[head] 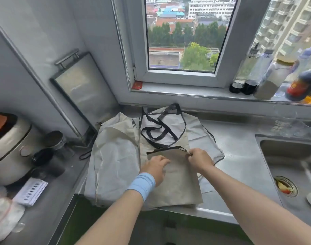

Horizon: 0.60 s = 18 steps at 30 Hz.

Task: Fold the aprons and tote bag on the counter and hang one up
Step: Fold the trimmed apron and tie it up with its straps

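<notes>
A pile of cloth lies on the steel counter (239, 149). A cream apron (115, 156) with a fork print spreads over the left part. Behind it sits a pale tote bag (161, 128) with tangled black straps. In front lies a folded beige apron (179, 188) with a black top edge. My left hand (155, 167), with a blue wristband, rests flat on the folded apron's upper left part. My right hand (200, 159) pinches its top right corner by the black edge. A grey cloth (206, 138) lies under the pile on the right.
A sink (292, 167) with food scraps in its drain is at the right. A rice cooker (9, 147), a steel cup and a dark jar stand at the left. A steel board (83, 92) leans on the wall. Bottles line the window sill (186, 91).
</notes>
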Each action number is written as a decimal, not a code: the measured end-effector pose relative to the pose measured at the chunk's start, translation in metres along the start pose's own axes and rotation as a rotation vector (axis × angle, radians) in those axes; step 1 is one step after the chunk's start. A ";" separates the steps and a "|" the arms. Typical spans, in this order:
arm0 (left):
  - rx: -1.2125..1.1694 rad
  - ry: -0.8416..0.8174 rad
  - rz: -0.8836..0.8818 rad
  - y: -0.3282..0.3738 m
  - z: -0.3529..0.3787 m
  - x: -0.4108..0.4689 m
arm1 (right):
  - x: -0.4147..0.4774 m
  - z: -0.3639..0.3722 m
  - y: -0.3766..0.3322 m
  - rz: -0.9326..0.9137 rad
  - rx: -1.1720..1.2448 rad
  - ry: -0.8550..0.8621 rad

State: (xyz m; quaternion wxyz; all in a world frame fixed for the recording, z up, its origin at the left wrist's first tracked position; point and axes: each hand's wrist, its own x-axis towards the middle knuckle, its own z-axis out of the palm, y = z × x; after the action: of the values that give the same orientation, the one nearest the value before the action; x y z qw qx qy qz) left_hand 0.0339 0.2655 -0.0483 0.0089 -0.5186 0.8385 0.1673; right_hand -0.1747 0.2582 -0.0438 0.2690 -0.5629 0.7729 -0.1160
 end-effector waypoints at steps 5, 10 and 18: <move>0.182 -0.353 -0.023 -0.015 0.047 0.017 | 0.012 0.038 0.023 -0.117 -0.186 -0.033; 0.249 -0.365 -0.102 -0.029 0.069 0.014 | -0.007 0.082 0.054 -0.572 -0.512 -0.200; 0.259 -0.281 -0.357 -0.037 0.065 -0.002 | -0.033 0.083 0.041 -0.624 -0.656 -0.160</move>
State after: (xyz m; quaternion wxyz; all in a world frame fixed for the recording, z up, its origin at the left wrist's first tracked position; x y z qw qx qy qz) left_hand 0.0570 0.2713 -0.1191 0.2211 -0.6246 0.7385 0.1246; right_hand -0.1553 0.3132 -0.1235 0.0876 -0.8313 0.5391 0.1030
